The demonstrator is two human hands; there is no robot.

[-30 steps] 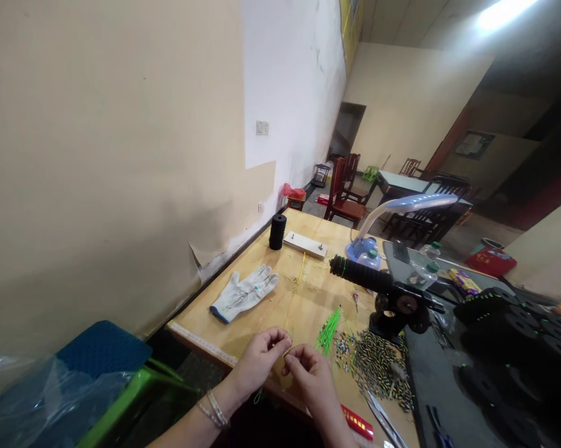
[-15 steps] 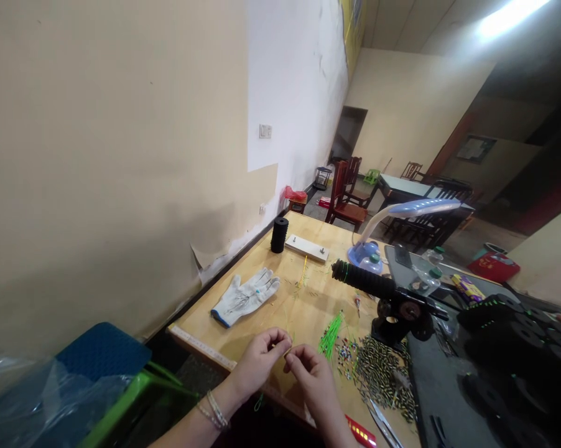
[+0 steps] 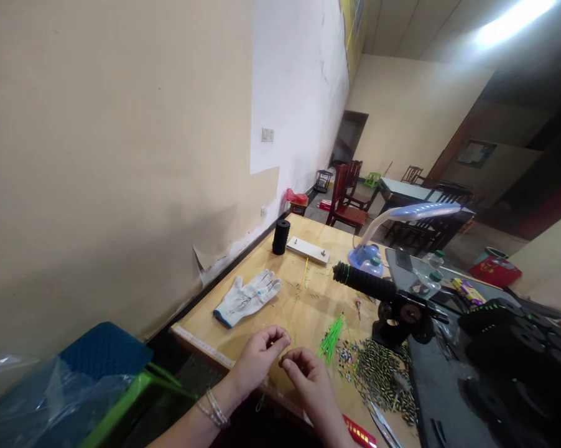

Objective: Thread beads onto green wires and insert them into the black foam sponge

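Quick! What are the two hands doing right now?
Left hand: pinched shut; what it pinches is too small to tell.
Right hand: curled shut, tip to tip with the other; nothing clear in it.

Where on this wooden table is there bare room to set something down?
Bare wood lies between the white glove and the black spool along the wall side, and a smaller strip between glove and left hand. Crowded to the right: green strands, bead pile, black machine.
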